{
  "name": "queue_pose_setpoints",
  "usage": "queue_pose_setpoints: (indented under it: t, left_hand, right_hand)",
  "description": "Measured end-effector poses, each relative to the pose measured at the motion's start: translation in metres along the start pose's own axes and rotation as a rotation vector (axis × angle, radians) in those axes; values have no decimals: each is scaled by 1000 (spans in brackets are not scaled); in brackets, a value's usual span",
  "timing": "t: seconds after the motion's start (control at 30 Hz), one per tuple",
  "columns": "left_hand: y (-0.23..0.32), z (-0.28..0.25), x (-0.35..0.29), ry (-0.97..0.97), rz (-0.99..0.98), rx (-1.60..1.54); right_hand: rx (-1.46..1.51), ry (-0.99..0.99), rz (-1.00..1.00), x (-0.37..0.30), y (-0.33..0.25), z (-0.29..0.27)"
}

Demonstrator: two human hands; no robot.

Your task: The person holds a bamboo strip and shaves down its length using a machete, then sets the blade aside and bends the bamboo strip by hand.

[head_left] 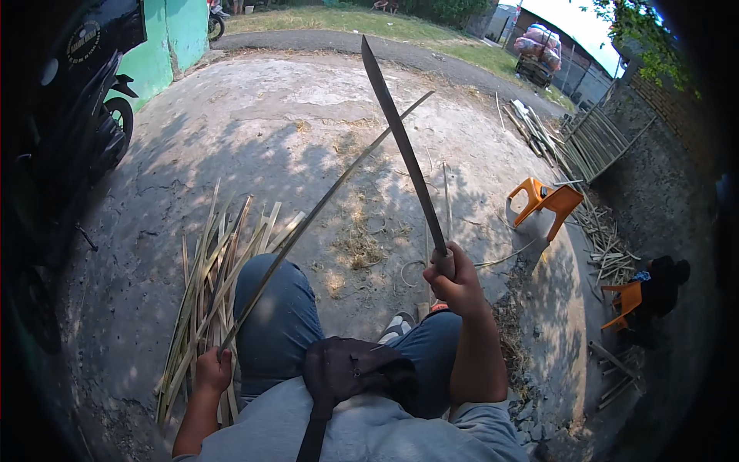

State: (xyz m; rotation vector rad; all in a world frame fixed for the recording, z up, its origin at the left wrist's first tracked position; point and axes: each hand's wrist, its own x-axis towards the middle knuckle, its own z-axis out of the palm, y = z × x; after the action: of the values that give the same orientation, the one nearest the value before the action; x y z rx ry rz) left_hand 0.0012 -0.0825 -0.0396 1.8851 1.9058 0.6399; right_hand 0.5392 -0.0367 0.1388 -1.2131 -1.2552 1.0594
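My right hand (456, 283) is closed round the handle of a machete (412, 158), whose long dark blade points up and away. In my left hand (212, 369), low at the left, is one end of a long bamboo strip (312, 214). The strip slants up to the right across my left knee, and its far part crosses the blade in the picture; whether the two touch I cannot tell. Beside my left leg lies a pile of split bamboo strips (202, 296) on the ground.
An orange plastic chair (548, 202) stands at the right, and another orange chair (625, 302) with dark cloth is farther right. More bamboo pieces (608, 239) lie along the wall. A motorcycle (115, 127) is parked at the left. Dry shavings (360, 246) litter the concrete ahead.
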Motion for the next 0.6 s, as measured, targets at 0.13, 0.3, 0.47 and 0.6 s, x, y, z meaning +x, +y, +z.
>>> queue_pose_setpoints:
  t: [0.13,0.3,0.47,0.6]
  left_hand:
    - [-5,-1,3,-18,-7,9]
    - [-5,-2,3,-10,-23,25]
    - [-1,-1,7,-25,12,-9]
    - [-2,-2,9,-22,35,-11]
  right_hand:
    - [-347,71,-241,-3,-8,11]
    - [-721,108,-418,-11,-27,27]
    - [-902,116,-668,-10,-41,37]
    - [-989,172,-738,-14,-38,38]
